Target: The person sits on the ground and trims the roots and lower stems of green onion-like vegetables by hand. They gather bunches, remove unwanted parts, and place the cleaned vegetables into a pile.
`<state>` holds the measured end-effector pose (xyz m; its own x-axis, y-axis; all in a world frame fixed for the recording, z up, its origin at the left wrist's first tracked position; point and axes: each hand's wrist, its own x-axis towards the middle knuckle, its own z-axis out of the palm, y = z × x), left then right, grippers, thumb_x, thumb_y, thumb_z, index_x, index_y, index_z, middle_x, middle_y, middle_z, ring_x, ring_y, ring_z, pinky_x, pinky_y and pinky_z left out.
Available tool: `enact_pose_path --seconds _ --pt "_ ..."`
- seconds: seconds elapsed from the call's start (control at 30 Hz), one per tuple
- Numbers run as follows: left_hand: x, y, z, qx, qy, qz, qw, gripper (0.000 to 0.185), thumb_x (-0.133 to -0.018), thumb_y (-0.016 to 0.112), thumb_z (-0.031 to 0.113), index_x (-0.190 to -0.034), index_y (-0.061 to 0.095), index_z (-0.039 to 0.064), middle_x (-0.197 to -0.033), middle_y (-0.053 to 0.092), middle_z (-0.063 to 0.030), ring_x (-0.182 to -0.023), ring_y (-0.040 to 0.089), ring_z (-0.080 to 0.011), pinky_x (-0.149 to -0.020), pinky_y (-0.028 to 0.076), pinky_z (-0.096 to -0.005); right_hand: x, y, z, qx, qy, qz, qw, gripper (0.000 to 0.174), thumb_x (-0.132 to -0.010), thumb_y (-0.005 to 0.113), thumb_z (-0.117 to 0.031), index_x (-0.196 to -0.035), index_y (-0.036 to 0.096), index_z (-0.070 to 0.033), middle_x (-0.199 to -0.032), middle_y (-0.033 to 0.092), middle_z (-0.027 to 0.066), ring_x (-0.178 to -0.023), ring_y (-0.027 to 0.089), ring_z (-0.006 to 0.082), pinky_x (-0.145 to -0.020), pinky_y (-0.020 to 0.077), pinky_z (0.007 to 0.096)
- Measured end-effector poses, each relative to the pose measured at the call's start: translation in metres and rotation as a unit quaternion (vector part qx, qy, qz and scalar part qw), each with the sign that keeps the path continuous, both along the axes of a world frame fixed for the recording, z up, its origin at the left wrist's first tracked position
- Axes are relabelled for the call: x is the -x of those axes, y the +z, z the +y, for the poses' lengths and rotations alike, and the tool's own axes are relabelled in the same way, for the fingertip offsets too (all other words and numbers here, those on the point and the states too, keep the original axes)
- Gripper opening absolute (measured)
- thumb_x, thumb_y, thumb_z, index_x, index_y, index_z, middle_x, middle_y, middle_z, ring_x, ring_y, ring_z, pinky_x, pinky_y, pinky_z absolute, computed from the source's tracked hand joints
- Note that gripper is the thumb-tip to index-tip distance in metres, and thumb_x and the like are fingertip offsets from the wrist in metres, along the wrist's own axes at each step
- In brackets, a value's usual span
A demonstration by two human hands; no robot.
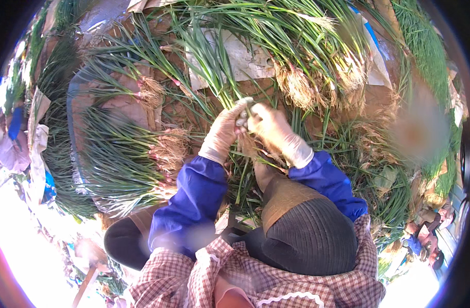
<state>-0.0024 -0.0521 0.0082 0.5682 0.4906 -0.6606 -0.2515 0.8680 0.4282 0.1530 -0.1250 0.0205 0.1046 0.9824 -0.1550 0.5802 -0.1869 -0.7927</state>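
Note:
Both of my hands wear thin pale gloves, with blue sleeves above them. My left hand (224,129) is closed around a small bunch of green onions (221,82), near their white bulbs; the leaves point up and away, and the roots hang below. Beside it, almost touching, my right hand (272,131) has its fingers bent at the bulbs and is slightly blurred; whether it grips a stalk is unclear. Loose stalks and roots lie beneath both hands. To the left, a row of green onions (123,158) lies with reddish bulbs and tan roots facing right.
A large pile of green onions (296,34) lies across the far side, partly over a pale sheet (246,57). A small bunch (144,90) lies at the upper left. More stalks and roots (377,146) cover the right. Several people (423,238) are at the lower right edge.

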Motion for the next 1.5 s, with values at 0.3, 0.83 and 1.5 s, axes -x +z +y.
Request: enact_pose_path --seconds 0.3,0.83,1.5 --pt "0.012 -0.002 -0.012 -0.099 -0.061 0.128 0.985 0.021 -0.091 0.067 0.026 -0.095 0.067 0.005 -0.060 0.055 0.0028 -0.045 0.053 -0.0074 -0.038 0.038 -0.0187 -0.096 0.020 -0.028 0.183 -0.191 0.298 0.917 0.018 -0.098 0.054 -0.017 -0.108 0.064 -0.006 -0.090 0.070 0.0034 -0.061 0.058 0.0086 -0.058 0.0484 0.0246" --pt "0.005 -0.011 -0.052 -0.014 0.016 0.110 0.994 0.016 -0.090 0.067 0.016 -0.097 0.067 0.002 -0.081 0.071 -0.0086 -0.049 0.060 -0.0074 -0.042 0.043 -0.0151 -0.036 -0.007 -0.022 -0.026 -0.309 0.386 0.869 0.019 -0.096 0.053 -0.016 -0.093 0.066 -0.002 -0.065 0.053 -0.0013 -0.058 0.050 0.0096 -0.059 0.0431 0.0237" --pt "0.035 -0.008 -0.034 -0.001 -0.165 -0.066 0.984 0.029 -0.091 0.064 0.019 -0.108 0.061 -0.004 -0.093 0.070 -0.0162 -0.074 0.071 -0.0219 -0.062 0.060 -0.0322 -0.010 -0.053 -0.001 0.088 0.072 0.289 0.950 0.032 -0.092 0.065 -0.025 -0.116 0.064 -0.005 -0.099 0.069 0.0035 -0.086 0.063 0.0136 -0.081 0.0496 0.0266"
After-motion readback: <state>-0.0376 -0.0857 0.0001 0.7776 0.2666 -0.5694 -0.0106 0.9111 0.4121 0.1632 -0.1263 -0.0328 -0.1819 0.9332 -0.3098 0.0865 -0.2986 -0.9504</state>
